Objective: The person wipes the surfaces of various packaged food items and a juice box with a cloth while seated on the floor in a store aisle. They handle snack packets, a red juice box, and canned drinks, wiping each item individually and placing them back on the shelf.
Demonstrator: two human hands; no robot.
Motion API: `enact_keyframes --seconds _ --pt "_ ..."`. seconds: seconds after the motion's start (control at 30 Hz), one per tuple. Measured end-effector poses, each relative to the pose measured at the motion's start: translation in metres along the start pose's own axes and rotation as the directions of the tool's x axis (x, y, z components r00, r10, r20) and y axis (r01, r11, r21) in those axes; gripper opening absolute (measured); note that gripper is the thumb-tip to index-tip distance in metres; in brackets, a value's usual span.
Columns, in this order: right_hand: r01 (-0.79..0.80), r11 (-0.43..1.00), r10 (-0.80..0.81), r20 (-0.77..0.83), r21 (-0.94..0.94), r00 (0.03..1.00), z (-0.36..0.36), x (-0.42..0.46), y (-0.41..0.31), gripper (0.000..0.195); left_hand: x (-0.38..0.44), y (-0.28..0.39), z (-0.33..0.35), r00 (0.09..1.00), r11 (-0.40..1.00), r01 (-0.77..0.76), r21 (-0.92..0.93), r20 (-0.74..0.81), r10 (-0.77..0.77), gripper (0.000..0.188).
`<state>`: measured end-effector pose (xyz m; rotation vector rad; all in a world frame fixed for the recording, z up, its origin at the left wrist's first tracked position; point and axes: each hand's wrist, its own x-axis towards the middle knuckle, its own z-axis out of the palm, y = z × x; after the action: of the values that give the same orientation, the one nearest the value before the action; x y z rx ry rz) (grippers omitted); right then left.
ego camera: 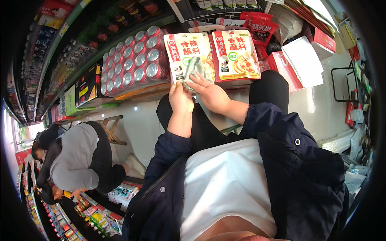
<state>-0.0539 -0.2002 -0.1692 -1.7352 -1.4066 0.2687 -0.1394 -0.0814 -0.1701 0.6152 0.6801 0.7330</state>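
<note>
A yellow and red seasoning pouch stands upright before me. My left hand pinches its lower edge between thumb and fingers. My right hand lies with spread fingers on a crumpled grey-green cloth, which is against the pouch's front. Close on the right, a matching pouch leans upright on a red box, touched by neither hand.
Left of the pouches is a shrink-wrapped pack of cans. A red carton with white papers lies at the right. Red pouches hang behind. Another person crouches by the shelves at left, near a folding wooden stool.
</note>
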Motion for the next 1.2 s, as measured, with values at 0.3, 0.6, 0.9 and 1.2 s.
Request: enact_keyframes --seconds 0.3,0.6,0.9,1.2 --pt "-0.114 0.724 0.127 0.031 0.681 0.991 -0.048 -0.003 0.003 0.064 -0.036 0.009 0.033 0.936 0.798 -0.353 0.489 0.189 0.298 0.030" --pt "-0.151 -0.147 0.499 0.206 0.977 0.842 -0.097 -0.037 0.045 0.056 -0.024 -0.040 0.089 0.470 -0.205 -0.828 0.522 0.845 0.255 0.029" --pt "-0.039 0.208 0.653 -0.109 0.977 0.749 -0.167 -0.069 0.069 0.058 -0.005 -0.079 0.068 0.410 -0.299 -0.865 0.403 0.911 0.042 0.034" --pt "0.051 0.993 -0.044 -0.067 0.106 0.997 -0.140 0.005 0.052 0.062 -0.001 -0.075 0.052 0.719 -0.474 -0.613 0.632 0.695 -0.002 0.071"
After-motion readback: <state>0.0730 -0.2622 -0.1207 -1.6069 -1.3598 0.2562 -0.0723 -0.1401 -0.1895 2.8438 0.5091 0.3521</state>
